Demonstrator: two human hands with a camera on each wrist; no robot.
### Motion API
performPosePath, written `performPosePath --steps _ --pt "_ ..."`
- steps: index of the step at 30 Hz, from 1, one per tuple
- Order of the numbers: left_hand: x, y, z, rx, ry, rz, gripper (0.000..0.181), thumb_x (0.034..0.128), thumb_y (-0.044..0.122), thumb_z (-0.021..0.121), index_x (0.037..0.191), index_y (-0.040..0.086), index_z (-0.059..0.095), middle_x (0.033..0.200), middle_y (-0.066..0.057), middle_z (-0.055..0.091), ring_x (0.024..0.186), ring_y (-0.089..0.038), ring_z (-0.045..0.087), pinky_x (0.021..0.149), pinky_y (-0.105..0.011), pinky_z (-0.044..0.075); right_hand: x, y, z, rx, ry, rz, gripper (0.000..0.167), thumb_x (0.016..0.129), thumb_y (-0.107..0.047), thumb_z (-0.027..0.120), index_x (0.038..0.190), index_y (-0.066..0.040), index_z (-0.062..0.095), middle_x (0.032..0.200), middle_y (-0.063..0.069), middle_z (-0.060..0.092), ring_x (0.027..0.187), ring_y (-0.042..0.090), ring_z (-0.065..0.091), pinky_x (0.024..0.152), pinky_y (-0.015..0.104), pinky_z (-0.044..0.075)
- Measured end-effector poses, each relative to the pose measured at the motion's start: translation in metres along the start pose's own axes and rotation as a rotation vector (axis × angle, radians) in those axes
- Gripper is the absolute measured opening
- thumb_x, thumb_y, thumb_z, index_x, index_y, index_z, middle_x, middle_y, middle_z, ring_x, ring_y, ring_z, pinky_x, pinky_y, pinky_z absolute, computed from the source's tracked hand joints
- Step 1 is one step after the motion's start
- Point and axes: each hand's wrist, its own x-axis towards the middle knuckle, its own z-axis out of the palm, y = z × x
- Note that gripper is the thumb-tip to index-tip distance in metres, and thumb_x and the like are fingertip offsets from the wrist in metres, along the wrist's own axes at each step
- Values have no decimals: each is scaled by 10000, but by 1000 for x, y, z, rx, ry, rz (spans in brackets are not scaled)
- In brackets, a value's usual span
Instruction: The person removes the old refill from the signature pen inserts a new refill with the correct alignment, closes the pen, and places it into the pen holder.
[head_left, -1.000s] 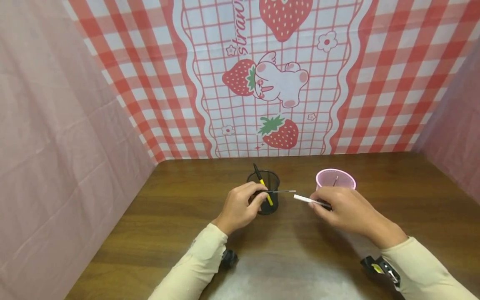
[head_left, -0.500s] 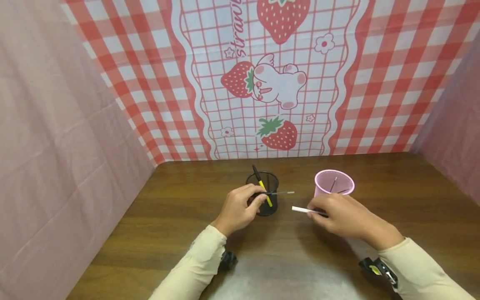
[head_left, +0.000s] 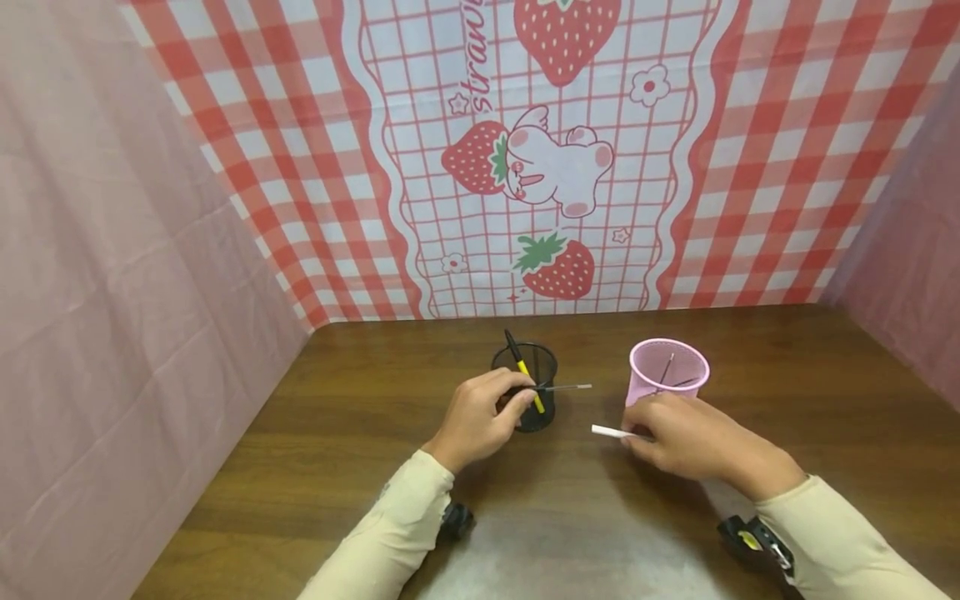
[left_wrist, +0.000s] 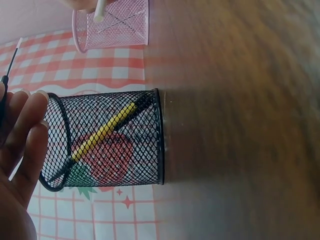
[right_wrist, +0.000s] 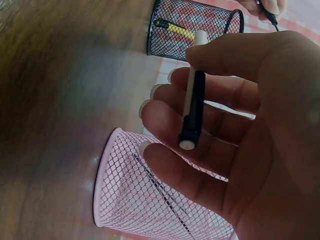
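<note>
My left hand [head_left: 483, 412] pinches a thin black-handled tool with a slender grey shaft [head_left: 570, 387] and a pale tip; its exact kind cannot be told. Just beyond that hand stands a black mesh pen cup [left_wrist: 110, 170] holding a yellow and black pen [left_wrist: 102, 131], tilted inside. A white pen with a black clip-like part [right_wrist: 198, 100] is gripped between the thumb and fingers of my right hand [head_left: 686, 437], its white end pointing left. Behind this hand a pink mesh cup [head_left: 643, 379] stands upright, partly hidden, with thin dark sticks [right_wrist: 162, 185] leaning inside.
Both cups stand on a brown wooden table [head_left: 337, 433]. At its back rises a red-and-white checked cloth [head_left: 300, 167] with strawberries. A pink curtain [head_left: 135, 292] borders the left side, and another pink curtain [head_left: 907, 250] borders the right.
My right hand has lowered toward the table's front with the white pen, moving away from the grey shaft's tip. More of the pink cup shows. My left hand has stayed nearly still.
</note>
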Motion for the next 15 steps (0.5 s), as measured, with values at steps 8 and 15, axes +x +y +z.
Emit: performPosePath --steps 8,15 --pt "-2 0 0 -7 -6 -12 139 1002 198 643 1049 92 719 848 67 643 635 51 542 580 -120 455 -2 3 3 -20 -48 8 250 849 -178 758 701 -294 594 661 -208 462 583 -19 409 520 252 399" --pt "-1 0 1 -13 0 -2 132 999 186 647 1045 86 720 862 56 657 632 55 550 582 -117 460 -4 4 4 -49 -93 33 259 826 -203 774 679 -292 580 633 -194 437 560 -3 397 497 266 377"
